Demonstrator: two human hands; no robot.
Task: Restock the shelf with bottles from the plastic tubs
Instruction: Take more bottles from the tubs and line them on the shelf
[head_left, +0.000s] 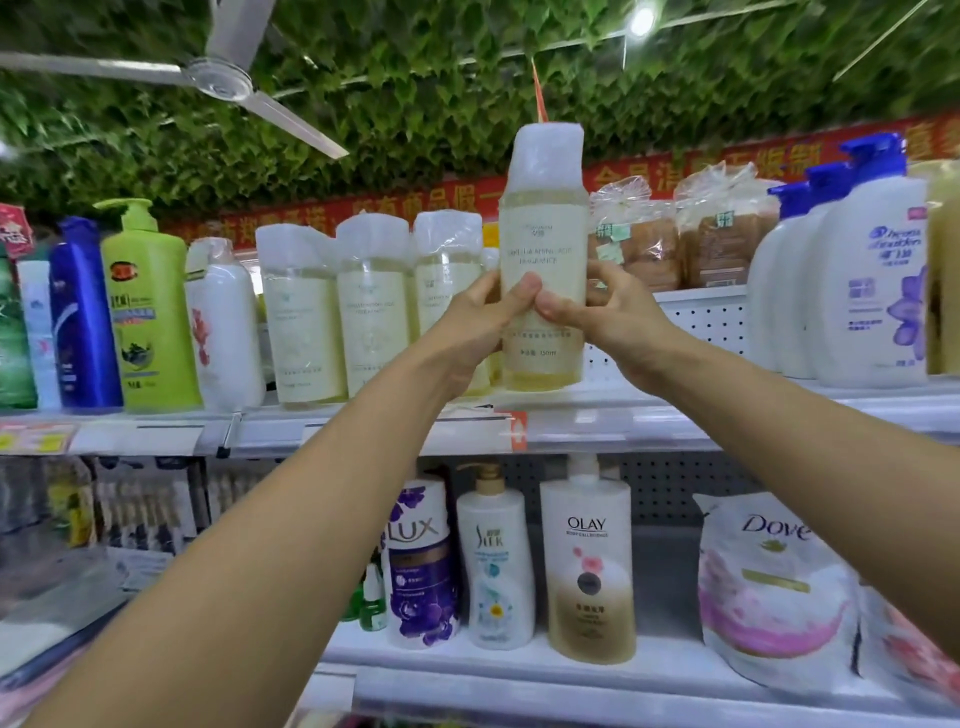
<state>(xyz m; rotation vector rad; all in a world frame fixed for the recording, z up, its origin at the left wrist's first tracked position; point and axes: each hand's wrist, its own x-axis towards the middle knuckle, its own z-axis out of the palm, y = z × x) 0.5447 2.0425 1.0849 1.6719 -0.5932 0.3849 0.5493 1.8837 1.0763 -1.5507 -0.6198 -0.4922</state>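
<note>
A tall clear bottle (543, 244) of pale yellow liquid, its cap wrapped in white foam, is held upright with its base at the upper shelf (623, 410). My left hand (480, 325) grips its left side and my right hand (610, 317) grips its right side, thumbs meeting on the label. Three matching bottles (374, 301) stand in a row just to its left. No plastic tubs are in view.
Left on the upper shelf stand a green pump bottle (148, 312) and a blue bottle (83, 317); right are white pump bottles (872, 280), with bagged bread (680, 234) behind. The lower shelf holds Lux, Olay (589, 561) and Dove products. A ceiling fan (218, 78) hangs overhead.
</note>
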